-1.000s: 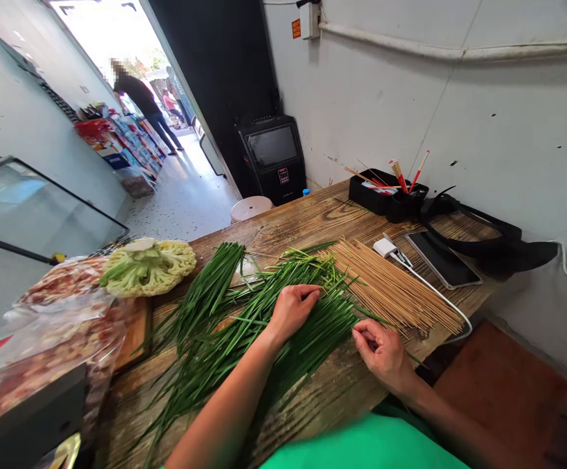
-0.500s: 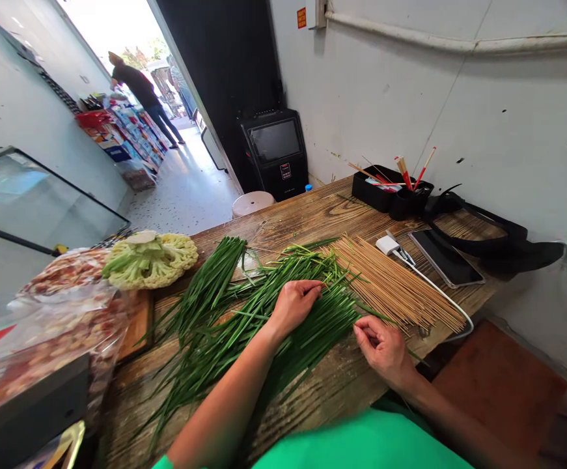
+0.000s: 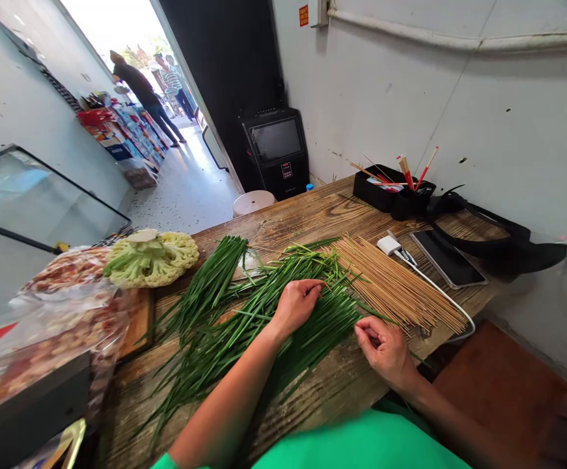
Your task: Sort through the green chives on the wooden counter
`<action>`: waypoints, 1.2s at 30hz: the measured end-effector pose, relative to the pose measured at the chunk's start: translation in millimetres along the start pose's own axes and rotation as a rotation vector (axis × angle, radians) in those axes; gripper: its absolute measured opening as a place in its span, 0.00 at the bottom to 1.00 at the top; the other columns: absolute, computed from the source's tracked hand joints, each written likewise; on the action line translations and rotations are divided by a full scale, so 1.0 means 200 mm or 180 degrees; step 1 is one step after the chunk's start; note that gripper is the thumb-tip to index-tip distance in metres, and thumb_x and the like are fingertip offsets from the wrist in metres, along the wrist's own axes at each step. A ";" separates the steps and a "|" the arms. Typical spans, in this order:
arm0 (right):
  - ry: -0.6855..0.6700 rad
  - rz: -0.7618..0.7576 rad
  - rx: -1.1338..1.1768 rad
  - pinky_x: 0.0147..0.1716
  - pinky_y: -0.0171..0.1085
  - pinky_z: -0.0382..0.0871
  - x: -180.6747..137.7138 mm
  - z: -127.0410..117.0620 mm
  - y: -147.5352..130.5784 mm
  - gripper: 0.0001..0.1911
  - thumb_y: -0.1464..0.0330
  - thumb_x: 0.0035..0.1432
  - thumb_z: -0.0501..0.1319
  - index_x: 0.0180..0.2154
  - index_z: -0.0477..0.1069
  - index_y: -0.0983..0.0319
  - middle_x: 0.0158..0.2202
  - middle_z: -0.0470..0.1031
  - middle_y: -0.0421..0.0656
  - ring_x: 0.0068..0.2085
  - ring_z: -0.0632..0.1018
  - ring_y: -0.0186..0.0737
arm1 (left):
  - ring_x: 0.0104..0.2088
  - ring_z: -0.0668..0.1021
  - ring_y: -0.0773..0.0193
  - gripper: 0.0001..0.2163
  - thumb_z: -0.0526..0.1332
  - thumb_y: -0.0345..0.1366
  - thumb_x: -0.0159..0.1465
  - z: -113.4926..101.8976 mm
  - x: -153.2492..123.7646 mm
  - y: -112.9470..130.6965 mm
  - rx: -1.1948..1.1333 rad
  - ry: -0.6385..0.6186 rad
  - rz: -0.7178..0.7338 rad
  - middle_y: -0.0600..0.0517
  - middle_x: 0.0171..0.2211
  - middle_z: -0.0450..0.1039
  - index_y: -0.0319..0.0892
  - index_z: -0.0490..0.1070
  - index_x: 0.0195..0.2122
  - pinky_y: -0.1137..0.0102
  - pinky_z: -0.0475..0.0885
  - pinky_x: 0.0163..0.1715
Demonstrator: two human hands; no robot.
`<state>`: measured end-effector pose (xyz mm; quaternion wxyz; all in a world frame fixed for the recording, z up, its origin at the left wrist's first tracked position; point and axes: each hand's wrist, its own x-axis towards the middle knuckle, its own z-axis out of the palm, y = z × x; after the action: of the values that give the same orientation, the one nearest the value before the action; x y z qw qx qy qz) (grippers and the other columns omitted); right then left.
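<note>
Greens (image 3: 234,332) are lying across a wooden table (image 3: 312,215) beside bamboo skewers (image 3: 400,286); the left hand (image 3: 297,305) is leaning over the greens, thumb and forefinger bending inward; the right hand (image 3: 383,348) is curling just beside their ends; whether either is gripping anything, one cannot tell.

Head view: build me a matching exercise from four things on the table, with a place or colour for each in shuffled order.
1. Green stalks
2. Skewers
3. Phone
4. Cauliflower

A. Between the white charger and the black visor
B. Pale, stem end up, beside the plastic bags
C. Tan, spread out flat
D. Under the left hand

Pairs: 1-D, 2-C, 3-A, 4-B
</note>
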<state>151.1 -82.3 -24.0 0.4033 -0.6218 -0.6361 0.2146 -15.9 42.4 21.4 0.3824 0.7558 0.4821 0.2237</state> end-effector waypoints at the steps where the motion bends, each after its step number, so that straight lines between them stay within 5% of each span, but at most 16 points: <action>1: 0.0000 -0.0003 -0.0001 0.22 0.29 0.66 0.00 0.00 0.00 0.08 0.66 0.60 0.53 0.31 0.67 0.61 0.21 0.73 0.38 0.22 0.75 0.33 | 0.26 0.74 0.68 0.15 0.52 0.33 0.61 0.00 0.00 0.00 -0.0014 0.0003 -0.0008 0.53 0.27 0.77 0.38 0.76 0.42 0.75 0.66 0.29; 21: -0.0006 0.0019 -0.0035 0.20 0.29 0.64 0.01 -0.01 -0.02 0.08 0.67 0.59 0.53 0.30 0.66 0.61 0.20 0.72 0.38 0.20 0.73 0.33 | 0.31 0.76 0.65 0.15 0.51 0.33 0.62 -0.01 -0.01 0.00 0.0119 -0.0246 0.0263 0.50 0.33 0.78 0.39 0.76 0.43 0.72 0.70 0.36; 29: 0.0028 -0.0042 -0.0013 0.19 0.29 0.64 0.01 -0.01 -0.03 0.07 0.67 0.59 0.53 0.29 0.65 0.60 0.19 0.71 0.37 0.19 0.73 0.32 | 0.41 0.76 0.62 0.18 0.53 0.27 0.57 -0.16 -0.05 0.05 0.0892 -0.0925 0.0797 0.50 0.40 0.78 0.46 0.75 0.46 0.71 0.68 0.46; 32: 0.0037 -0.0032 0.0016 0.20 0.30 0.65 0.01 -0.01 -0.03 0.07 0.67 0.59 0.53 0.30 0.65 0.60 0.20 0.72 0.37 0.21 0.75 0.34 | 0.42 0.75 0.64 0.20 0.52 0.25 0.55 -0.26 -0.05 0.06 0.1075 -0.0595 0.0933 0.51 0.41 0.76 0.46 0.75 0.45 0.72 0.67 0.47; 36: 0.0033 -0.0006 0.0072 0.21 0.30 0.66 0.00 0.00 -0.01 0.07 0.66 0.60 0.53 0.30 0.65 0.60 0.21 0.73 0.38 0.21 0.75 0.34 | 0.37 0.76 0.63 0.14 0.53 0.30 0.58 -0.27 -0.02 0.04 0.1423 0.0247 0.0350 0.49 0.36 0.77 0.43 0.77 0.40 0.71 0.68 0.42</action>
<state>149.5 -82.0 -22.4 0.4138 -0.6178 -0.6321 0.2182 -51.2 56.3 61.2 0.1739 0.8377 0.4920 0.1608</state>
